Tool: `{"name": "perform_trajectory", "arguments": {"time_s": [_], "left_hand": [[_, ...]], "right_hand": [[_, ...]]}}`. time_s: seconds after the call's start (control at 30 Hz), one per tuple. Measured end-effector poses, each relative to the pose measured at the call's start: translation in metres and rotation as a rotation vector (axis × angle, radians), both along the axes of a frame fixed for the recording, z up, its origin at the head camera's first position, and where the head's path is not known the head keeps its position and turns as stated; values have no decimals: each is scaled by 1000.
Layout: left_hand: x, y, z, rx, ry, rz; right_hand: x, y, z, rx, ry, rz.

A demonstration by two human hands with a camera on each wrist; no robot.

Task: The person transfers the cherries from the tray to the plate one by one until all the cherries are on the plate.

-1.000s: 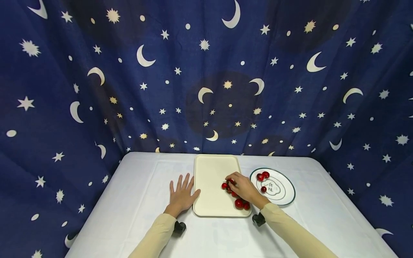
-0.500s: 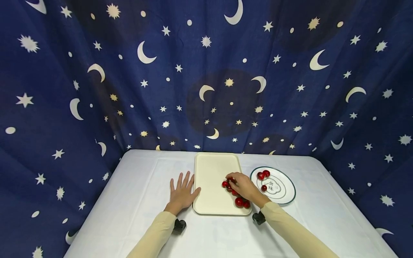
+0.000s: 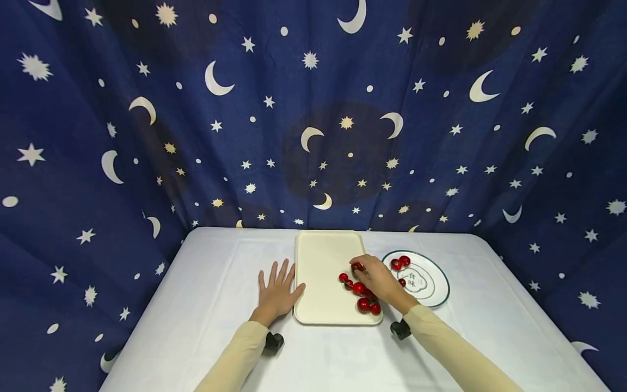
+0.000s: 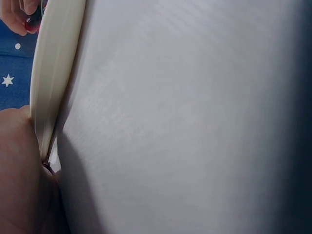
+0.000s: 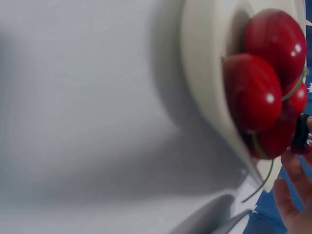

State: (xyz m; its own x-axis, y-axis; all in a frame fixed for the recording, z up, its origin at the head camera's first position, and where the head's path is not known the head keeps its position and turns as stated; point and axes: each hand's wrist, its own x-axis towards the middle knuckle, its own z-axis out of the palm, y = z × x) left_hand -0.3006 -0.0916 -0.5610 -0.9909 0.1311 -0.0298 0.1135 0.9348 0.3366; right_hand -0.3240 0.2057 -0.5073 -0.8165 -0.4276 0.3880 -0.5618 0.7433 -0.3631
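My right hand (image 3: 382,279) pinches a dark red cherry (image 3: 357,267) near the right edge of the cream tray (image 3: 323,256). Just below it, a cluster of glossy red cherries (image 3: 359,288) with thin green stems lies at the tray's right side; in the right wrist view these cherries (image 5: 252,92) sit against the rim, and the held one shows dark at the fingertips. My left hand (image 3: 276,295) lies with its fingers spread on the cloth left of the tray, its thumb touching the tray's left rim. Part of that hand and the tray wall (image 4: 58,53) show in the left wrist view.
A white plate (image 3: 436,272) with a dark green rim and printed characters stands right of the tray, with 3 cherries (image 3: 398,263) visible on it; the right hand partly covers one. A white cloth (image 3: 220,294) covers the table. A blue star-and-moon curtain (image 3: 274,136) hangs behind.
My right hand has drawn back from the cluster, slightly right and away, with a cherry between its fingertips. More of the cluster is uncovered. The left hand stays put.
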Motion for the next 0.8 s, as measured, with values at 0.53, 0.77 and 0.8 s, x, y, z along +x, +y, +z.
{"name": "perform_trajectory", "arguments": {"time_s": [0.53,0.77,0.8], "left_hand": [[0,0,-4,13,33,0],[1,0,-2,10,27,0],[1,1,-2,8,25,0]], "right_hand": [[2,32,0,-7,149,-123],[8,40,-3,4,158,-202],[9,41,-3,12,155,-216]]}}
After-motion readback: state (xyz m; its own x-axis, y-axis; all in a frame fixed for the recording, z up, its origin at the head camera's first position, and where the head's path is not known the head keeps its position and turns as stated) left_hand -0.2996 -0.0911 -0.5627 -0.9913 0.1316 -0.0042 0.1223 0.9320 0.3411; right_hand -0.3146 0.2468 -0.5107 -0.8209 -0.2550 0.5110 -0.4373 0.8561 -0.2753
